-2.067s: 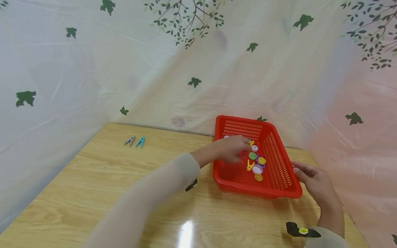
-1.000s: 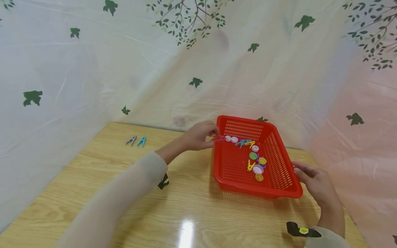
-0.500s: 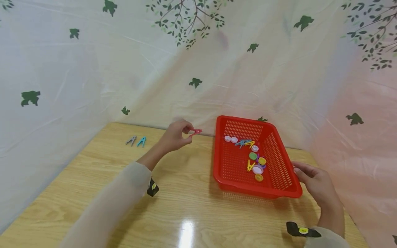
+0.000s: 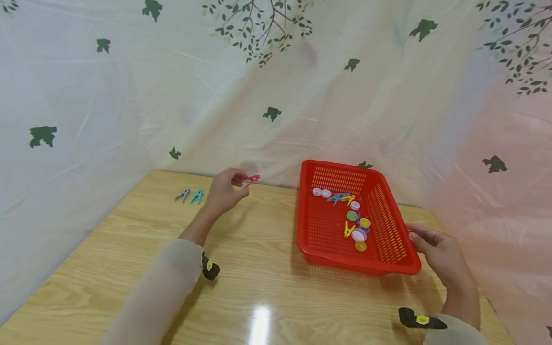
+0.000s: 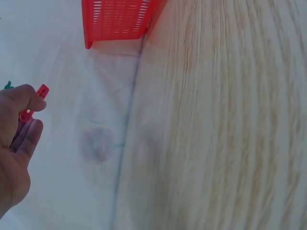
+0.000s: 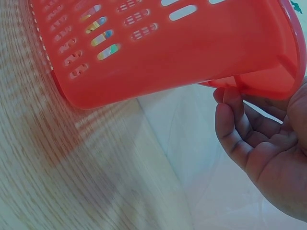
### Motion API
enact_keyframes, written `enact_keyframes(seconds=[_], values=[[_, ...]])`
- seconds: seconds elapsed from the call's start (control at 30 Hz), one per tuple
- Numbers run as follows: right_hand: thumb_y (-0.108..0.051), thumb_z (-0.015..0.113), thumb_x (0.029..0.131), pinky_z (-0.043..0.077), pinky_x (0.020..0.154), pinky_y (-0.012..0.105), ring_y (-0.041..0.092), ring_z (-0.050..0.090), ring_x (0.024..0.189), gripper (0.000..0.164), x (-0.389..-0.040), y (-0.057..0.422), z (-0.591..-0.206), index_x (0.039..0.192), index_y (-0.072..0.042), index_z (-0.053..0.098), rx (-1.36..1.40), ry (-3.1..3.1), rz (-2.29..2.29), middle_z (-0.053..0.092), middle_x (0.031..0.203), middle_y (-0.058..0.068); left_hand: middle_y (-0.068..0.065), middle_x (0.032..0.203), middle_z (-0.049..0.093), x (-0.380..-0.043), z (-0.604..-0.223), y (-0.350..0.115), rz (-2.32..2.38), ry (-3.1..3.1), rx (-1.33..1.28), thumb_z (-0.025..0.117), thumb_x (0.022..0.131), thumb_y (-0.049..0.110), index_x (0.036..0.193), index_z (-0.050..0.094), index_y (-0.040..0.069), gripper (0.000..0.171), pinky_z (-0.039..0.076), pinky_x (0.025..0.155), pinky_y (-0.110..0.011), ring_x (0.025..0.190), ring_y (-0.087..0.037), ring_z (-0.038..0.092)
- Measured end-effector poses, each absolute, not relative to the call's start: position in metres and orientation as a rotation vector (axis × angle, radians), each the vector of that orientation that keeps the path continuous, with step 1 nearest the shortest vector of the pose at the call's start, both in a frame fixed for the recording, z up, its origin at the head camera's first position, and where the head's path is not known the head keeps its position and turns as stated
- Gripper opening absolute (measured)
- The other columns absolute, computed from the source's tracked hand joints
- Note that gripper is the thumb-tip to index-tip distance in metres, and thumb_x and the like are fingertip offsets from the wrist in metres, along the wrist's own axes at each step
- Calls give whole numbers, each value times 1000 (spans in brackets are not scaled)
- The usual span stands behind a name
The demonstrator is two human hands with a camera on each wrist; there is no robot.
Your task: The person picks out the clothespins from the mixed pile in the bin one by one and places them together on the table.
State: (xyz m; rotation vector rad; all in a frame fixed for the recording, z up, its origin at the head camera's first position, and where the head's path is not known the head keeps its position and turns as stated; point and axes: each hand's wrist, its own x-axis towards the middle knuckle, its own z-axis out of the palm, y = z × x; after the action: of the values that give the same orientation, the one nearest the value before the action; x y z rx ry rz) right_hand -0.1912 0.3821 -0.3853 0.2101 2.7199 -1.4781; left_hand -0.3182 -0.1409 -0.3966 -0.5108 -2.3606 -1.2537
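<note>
Over a table (image 4: 302, 302), left hand (image 4: 224, 191) pinching a red V-shaped clothespin (image 4: 254, 178), right hand (image 4: 441, 251) gripping a red basket (image 4: 358, 262)

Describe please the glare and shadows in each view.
Head: white glare streak on the wooden table, shadow beneath the red plastic basket; left wrist: soft, blurry shadow on the table, no bright glare; right wrist: reddish shadow on the table beside the basket.

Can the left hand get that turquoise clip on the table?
Probably yes: the turquoise clip lies close by, unblocked, but the left hand holds a red clip it might need to release.
</note>
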Motion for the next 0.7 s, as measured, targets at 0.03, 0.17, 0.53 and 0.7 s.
enact_keyframes(seconds=[0.03, 0.17, 0.53, 0.7], values=[[-48, 57, 103, 35, 103, 73, -6, 60, 96, 64, -191, 383, -385, 151, -7, 50, 206, 2718, -1480, 66, 131, -3, -23, 108, 68, -318, -398, -142, -1263, -2357, -488, 76, 81, -4, 114, 66, -6, 35, 59, 85, -44, 91, -34, 70], [-48, 57, 103, 35, 102, 74, -6, 60, 96, 63, -190, 383, -384, 150, -7, 51, 195, 2736, -1473, 67, 131, -3, -20, 106, 69, -317, -402, -147, -1304, -2352, -393, 79, 83, -3, 112, 68, -5, 32, 59, 85, -43, 92, -34, 70], [-48, 56, 103, 33, 102, 75, -1, 60, 100, 64, -189, 382, -383, 152, -7, 49, 236, 2715, -1475, 62, 139, 8, -20, 100, 71, -313, -409, -165, -1442, -2302, -145, 82, 84, 3, 111, 71, -3, 30, 60, 82, -36, 91, -31, 72], [-46, 55, 104, 34, 102, 75, 2, 61, 102, 61, -191, 381, -383, 152, -7, 49, 238, 2723, -1464, 55, 146, 21, -23, 104, 69, -313, -414, -175, -1529, -2279, -26, 82, 86, 5, 115, 72, -3, 32, 55, 74, -17, 93, -29, 70]])
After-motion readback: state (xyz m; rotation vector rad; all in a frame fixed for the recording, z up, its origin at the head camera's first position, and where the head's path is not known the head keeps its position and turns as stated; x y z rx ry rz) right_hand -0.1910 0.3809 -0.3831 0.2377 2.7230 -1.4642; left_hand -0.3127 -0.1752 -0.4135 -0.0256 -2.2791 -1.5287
